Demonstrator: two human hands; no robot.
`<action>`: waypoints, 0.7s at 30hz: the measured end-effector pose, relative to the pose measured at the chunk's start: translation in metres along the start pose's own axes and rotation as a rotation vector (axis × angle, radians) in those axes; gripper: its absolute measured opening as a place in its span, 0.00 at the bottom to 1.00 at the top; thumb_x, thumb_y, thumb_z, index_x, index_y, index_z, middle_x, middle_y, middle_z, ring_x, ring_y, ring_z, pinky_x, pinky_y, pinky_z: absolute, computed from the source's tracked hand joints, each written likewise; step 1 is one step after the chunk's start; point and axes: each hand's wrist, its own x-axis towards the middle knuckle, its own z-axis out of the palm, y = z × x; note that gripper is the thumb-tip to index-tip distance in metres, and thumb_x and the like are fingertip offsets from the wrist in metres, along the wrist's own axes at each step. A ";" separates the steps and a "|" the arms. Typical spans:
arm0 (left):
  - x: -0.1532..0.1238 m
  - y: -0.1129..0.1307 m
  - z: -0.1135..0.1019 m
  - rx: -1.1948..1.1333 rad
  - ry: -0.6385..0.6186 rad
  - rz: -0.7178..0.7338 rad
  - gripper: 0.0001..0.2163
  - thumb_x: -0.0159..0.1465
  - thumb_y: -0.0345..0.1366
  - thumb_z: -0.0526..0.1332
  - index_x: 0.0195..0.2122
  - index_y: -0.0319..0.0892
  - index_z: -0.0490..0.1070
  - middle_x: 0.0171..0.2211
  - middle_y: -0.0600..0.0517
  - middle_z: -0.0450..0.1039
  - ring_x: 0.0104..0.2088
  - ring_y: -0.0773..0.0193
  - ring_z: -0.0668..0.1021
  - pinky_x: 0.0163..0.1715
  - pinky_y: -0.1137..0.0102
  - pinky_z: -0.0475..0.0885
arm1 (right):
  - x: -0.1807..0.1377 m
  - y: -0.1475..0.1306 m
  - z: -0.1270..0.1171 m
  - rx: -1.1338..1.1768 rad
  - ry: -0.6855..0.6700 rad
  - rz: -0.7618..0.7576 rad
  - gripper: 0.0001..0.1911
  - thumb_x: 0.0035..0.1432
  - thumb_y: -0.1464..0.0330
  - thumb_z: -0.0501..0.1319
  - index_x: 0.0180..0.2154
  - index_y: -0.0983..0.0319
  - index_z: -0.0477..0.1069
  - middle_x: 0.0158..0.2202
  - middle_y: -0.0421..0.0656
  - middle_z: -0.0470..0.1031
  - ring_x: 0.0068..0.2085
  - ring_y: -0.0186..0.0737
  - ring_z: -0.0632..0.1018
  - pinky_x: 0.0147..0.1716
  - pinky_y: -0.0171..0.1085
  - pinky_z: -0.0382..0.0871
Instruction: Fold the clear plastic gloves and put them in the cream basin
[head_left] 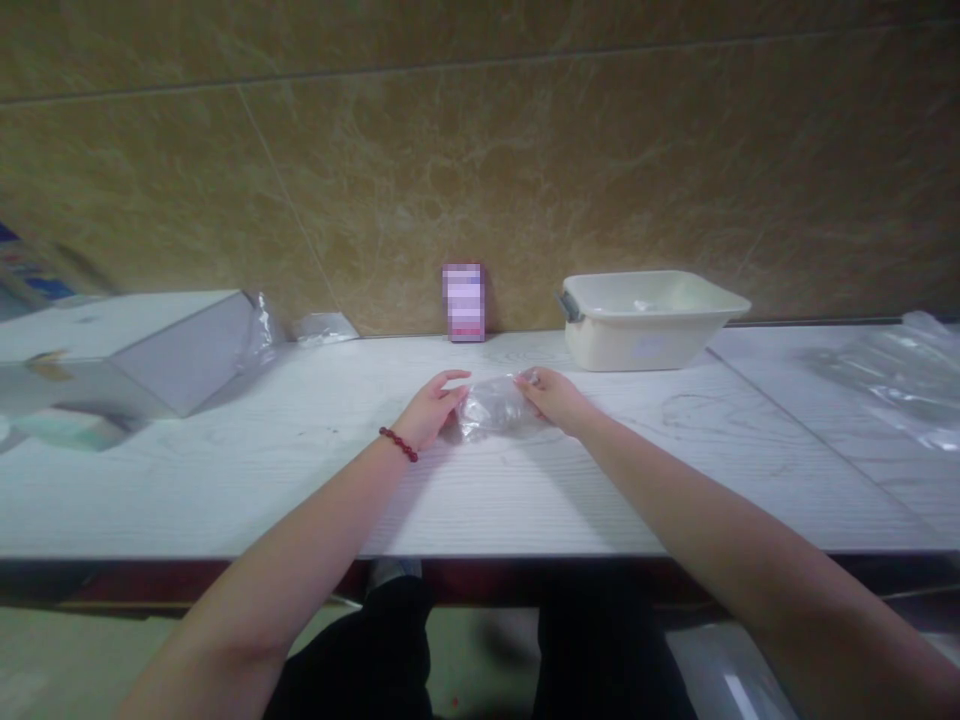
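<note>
A clear, crinkled plastic bag [491, 408] is held just above the white wood-grain table [480, 500], between my two hands. On its left edge, my left hand [433, 408] grips it with thumb and fingers; a dark red bead bracelet is on that wrist. Pinching the upper right corner of the bag is my right hand [553, 398]. Whether anything lies inside the bag, I cannot make out. Behind the hands a phone-like upright item [465, 303] leans against the wall, its face blurred into blocks.
A cream plastic basin [637, 343] with a grey handle stands at the back right. Clear plastic bags [907, 375] lie at the far right. On the left are a large white box [172, 350] and a small plastic packet [324, 328]. A tan marbled wall [480, 180] closes the back.
</note>
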 end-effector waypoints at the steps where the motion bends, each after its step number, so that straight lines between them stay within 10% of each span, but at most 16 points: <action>1: 0.000 -0.001 0.000 0.003 -0.005 -0.013 0.14 0.51 0.34 0.59 0.39 0.41 0.64 0.20 0.57 0.66 0.19 0.73 0.69 0.19 0.78 0.64 | 0.000 0.000 0.000 -0.017 0.002 0.004 0.11 0.52 0.61 0.51 0.27 0.62 0.62 0.15 0.35 0.62 0.13 0.25 0.61 0.11 0.26 0.52; 21: 0.001 -0.009 0.003 0.199 -0.043 -0.012 0.12 0.53 0.35 0.58 0.39 0.41 0.66 0.22 0.54 0.66 0.19 0.72 0.68 0.18 0.78 0.62 | 0.002 0.005 0.003 -0.219 0.045 0.046 0.13 0.54 0.60 0.48 0.27 0.61 0.63 0.14 0.37 0.63 0.14 0.29 0.63 0.15 0.29 0.53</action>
